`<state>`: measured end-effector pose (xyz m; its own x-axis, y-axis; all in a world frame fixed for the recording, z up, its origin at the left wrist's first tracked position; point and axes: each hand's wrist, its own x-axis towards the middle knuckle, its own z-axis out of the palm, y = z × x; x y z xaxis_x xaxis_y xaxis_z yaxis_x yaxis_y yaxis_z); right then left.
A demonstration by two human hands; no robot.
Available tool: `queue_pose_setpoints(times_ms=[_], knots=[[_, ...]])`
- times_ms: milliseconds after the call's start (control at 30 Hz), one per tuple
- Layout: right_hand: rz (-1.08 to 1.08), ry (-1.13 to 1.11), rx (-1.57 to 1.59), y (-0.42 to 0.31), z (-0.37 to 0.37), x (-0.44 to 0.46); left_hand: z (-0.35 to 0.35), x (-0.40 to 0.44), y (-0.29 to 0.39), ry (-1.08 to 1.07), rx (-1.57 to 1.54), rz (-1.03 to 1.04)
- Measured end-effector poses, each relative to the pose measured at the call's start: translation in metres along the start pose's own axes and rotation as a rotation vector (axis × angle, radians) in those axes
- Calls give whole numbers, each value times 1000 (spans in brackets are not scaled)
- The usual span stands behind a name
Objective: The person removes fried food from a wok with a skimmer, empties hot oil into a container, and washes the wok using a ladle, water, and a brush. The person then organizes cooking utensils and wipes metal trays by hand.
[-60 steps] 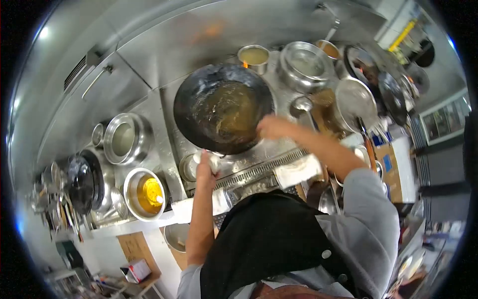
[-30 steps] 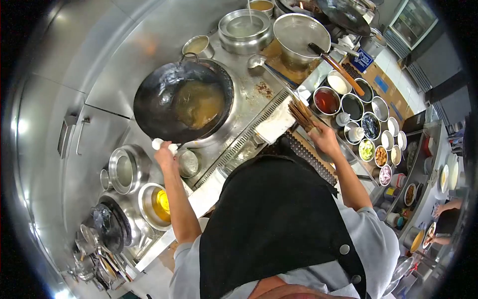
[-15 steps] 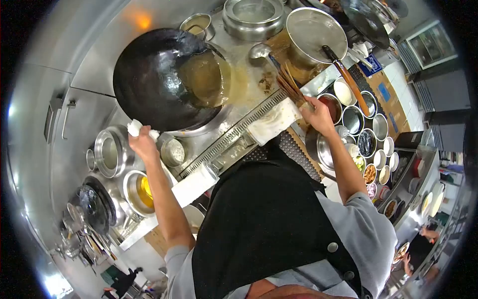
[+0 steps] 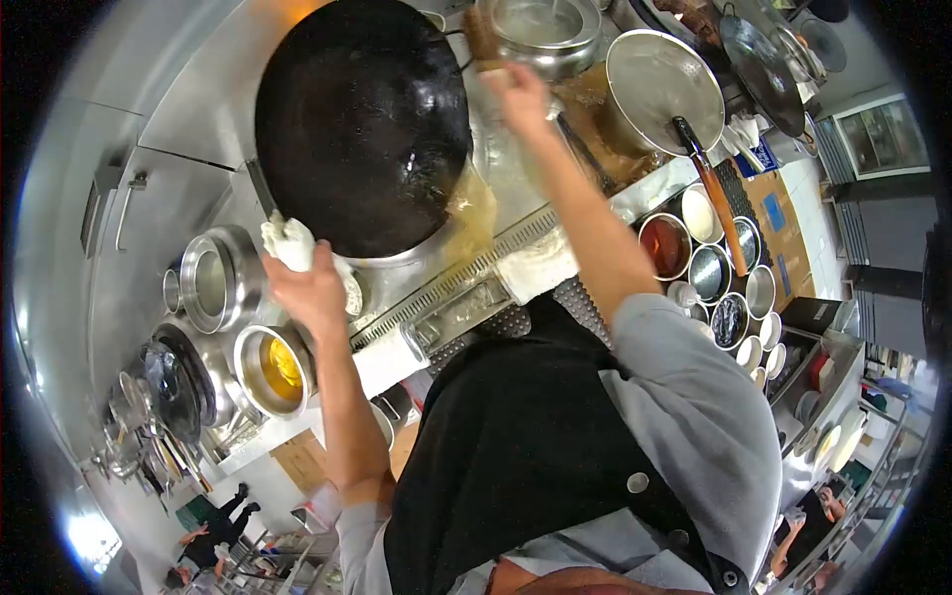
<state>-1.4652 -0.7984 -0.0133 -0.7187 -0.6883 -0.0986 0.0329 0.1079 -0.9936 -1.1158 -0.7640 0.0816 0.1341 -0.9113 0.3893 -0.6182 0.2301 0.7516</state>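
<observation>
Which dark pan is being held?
The big tipped wok: the left hand grips it through a white cloth. No hand touches the black pans at left or the wok at upper right.

The left fingers (image 4: 288, 281) were curled in a closed grip, the left forearm (image 4: 349, 412) stretching nearly straight back from them. Farther forward, the right fingers (image 4: 509, 83), blurred, were also curled, the right forearm (image 4: 585, 203) slanting back behind them.

In hand: one wok (image 4: 362, 129), one brush (image 4: 482, 38), one cloth (image 4: 290, 245)
</observation>
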Motion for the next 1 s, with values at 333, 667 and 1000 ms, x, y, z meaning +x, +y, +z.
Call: queue_pose_setpoints(times_ms=[333, 667, 1000], knots=[[-759, -715, -574, 102, 40, -133, -38, -21, -66, -20, -202, -154], [-237, -222, -1279, 189, -134, -125, -11, -28, -143, -25, -594, -844], [106, -25, -1342, 197, -191, -170, 74, -37, -179, -590, -835, -1154]])
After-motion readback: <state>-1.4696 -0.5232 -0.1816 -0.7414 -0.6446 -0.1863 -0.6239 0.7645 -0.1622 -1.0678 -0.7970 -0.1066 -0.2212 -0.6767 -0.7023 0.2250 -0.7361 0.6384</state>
